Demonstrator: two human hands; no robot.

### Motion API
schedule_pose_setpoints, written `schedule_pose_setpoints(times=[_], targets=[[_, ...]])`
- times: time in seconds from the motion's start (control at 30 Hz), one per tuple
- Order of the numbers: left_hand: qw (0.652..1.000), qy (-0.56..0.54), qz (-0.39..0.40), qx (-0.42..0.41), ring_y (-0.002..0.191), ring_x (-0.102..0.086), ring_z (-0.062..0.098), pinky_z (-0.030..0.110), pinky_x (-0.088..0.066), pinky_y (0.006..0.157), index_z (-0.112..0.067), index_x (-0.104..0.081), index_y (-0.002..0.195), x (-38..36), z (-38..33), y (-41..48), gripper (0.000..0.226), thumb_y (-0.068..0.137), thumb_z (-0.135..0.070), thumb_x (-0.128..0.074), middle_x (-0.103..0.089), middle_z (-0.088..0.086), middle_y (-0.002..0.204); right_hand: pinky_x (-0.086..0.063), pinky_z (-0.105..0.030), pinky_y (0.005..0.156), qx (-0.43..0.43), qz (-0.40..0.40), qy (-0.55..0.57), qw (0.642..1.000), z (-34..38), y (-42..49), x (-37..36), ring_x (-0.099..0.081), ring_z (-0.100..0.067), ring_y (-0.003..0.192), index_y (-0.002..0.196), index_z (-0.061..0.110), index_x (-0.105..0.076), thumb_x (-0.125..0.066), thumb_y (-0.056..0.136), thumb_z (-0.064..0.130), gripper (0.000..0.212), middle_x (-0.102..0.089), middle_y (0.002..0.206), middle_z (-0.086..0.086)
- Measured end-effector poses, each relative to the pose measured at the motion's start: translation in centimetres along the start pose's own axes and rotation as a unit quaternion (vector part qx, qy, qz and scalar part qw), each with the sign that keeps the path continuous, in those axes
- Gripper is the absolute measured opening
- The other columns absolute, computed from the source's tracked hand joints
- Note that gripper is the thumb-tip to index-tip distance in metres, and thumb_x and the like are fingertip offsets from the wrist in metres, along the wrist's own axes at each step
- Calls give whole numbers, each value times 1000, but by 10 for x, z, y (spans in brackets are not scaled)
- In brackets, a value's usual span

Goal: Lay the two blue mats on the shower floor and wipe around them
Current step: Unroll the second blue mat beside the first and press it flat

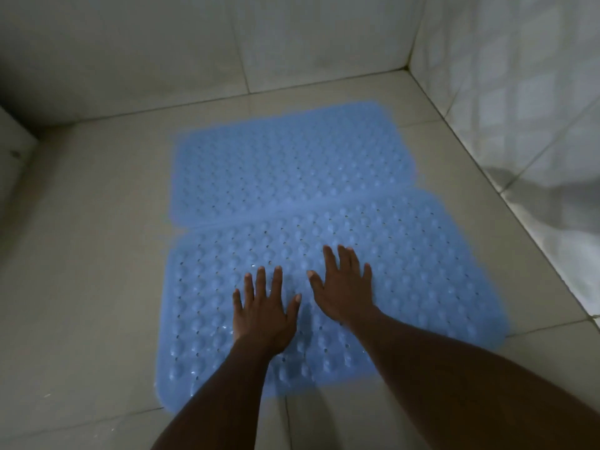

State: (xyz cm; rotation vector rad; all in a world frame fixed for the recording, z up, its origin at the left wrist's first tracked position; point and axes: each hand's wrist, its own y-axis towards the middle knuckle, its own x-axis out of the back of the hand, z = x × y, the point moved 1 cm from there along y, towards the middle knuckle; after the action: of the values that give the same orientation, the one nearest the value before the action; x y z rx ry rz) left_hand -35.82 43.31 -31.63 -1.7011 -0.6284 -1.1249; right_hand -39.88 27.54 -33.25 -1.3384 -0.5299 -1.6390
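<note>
Two blue mats lie flat on the tiled shower floor (pixel 81 254), one behind the other, in the corner formed by the back wall (pixel 162 43) and the right-hand wall (pixel 519 92). The far mat (pixel 292 164) sits close to the back wall, with a strip of bare tile between its far edge and the wall. The near mat (pixel 422 271) lies directly in front of it. The two meet along a slanting seam, and it cannot be told whether they overlap or merely touch. The near mat reaches further to the right than the far one, and its right edge stops short of the right-hand wall. Both mats have rows of raised bumps, and small drain holes are visible in the near mat. The view is somewhat blurred. The left grip (pixel 264 315) rests palm down on the middle of the near mat, fingers straight and spread apart, holding nothing. The right grip (pixel 344 293) lies just beside it, slightly further forward, also palm down with fingers splayed flat on the mat surface and nothing clasped. The two thumbs point towards each other and are near but apart. Both bare forearms extend from the lower edge of the view across the near edge of the near mat. Neither grip touches the far mat.
</note>
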Motion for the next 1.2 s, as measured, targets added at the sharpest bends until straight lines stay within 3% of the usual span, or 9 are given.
schedule_pose_setpoints(times=[0.43, 0.67, 0.9, 1.2], targets=[[994, -73, -25, 79, 155, 19, 27, 50, 6, 126, -33, 12, 160, -21, 82, -13, 72, 99, -65, -9, 17, 3, 170, -8, -57, 121, 55, 29, -1, 998, 62, -8, -34, -3, -28, 154, 157, 23, -13, -28, 100, 57, 69, -11, 166, -10], [989, -87, -88, 83, 154, 22, 26, 49, 11, 125, -32, 10, 161, -46, 105, -8, 79, 90, -68, 4, 18, 3, 169, -28, -62, 113, 68, -36, -45, 996, 71, -13, -71, -25, -34, 149, 152, 18, -36, -32, 96, 56, 68, -29, 161, -15], [986, -75, -118, 91, 155, 21, 27, 54, 3, 126, -30, 8, 162, -76, 115, -5, 72, 100, -63, -10, 20, 4, 169, -14, -59, 119, 61, -75, -87, 992, 73, -17, -98, -16, -30, 153, 155, 19, -31, -36, 97, 53, 68, -22, 164, -13], [991, -61, -70, 93, 155, 18, 32, 60, 0, 124, -27, 6, 162, -77, 116, -4, 76, 100, -61, -22, 21, 8, 169, -12, -61, 119, 54, -64, -145, 986, 74, -18, -101, -13, -34, 153, 158, 17, -22, -30, 99, 53, 70, -16, 165, -16]])
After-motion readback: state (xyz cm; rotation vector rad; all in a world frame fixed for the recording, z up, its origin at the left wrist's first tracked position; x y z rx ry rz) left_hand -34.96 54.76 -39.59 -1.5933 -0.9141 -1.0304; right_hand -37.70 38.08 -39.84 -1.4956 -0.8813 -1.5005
